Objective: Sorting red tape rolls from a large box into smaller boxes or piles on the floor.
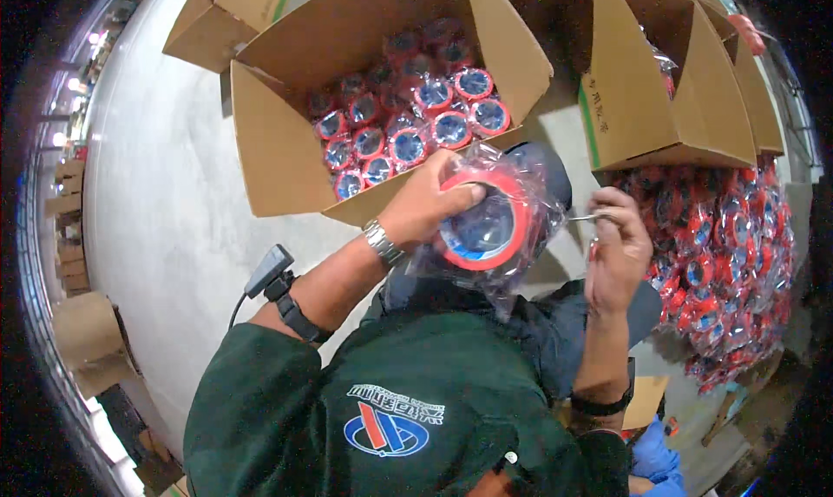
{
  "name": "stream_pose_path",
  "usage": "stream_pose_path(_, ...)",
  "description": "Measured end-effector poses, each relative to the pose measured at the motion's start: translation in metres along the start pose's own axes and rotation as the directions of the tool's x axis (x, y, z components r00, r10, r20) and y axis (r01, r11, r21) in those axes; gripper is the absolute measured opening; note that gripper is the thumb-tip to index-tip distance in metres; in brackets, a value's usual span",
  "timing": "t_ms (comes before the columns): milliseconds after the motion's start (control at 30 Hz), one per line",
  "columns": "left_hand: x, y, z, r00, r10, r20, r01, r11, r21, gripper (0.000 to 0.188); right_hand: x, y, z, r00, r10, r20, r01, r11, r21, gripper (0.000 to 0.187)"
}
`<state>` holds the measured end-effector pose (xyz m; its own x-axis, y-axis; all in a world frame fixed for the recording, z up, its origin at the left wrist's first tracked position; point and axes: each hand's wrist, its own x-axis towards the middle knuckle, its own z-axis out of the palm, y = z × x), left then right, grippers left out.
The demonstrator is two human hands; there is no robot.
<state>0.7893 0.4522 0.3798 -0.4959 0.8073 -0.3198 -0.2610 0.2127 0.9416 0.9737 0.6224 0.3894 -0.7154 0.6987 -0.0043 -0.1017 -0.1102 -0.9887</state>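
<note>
My left hand (434, 200) grips a roll of red tape (522, 223) in loose clear plastic film, thumb over its rim. The roll has a white and blue inner ring and is held above my lap. To its right, my right hand (619, 250) is closed around a thin metal tool (587, 217) whose tip points at the film. Most of the tool is hidden in the fingers, so its exact kind does not show. Just ahead stands an open cardboard box (286, 163) with rows of similar wrapped red rolls (408, 145) inside.
On the right, a large heap of wrapped red rolls (724, 245) lies below another open cardboard box (711, 106). A smaller carton (208, 28) stands at the far left. Someone's blue sleeve (657, 462) shows at the lower right. Cardboard pieces (87, 328) line the left side.
</note>
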Motion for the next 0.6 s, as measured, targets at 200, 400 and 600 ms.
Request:
stream_pose_path(200, 0.006, -0.004, 0.006, 0.996, 0.089, 0.008, -0.089, 0.982, 0.166, 0.061, 0.012, -0.03, 0.06, 0.732, -0.47, 0.493, 0.678, 0.569, -0.465, 0.012)
stream_pose_path(400, 0.001, -0.006, -0.001, 0.979, 0.19, 0.068, -0.196, 0.977, 0.088, 0.063, 0.013, -0.036, 0.046, 0.768, -0.456, 0.45, 0.636, 0.624, -0.454, 0.01)
stream_pose_path(600, -0.011, 0.032, 0.018, 0.669, 0.631, 0.393, -0.734, 0.643, 0.219, 0.077, 0.034, -0.009, 0.011, 0.965, 0.118, 0.234, -0.043, 0.952, -0.302, 0.011)
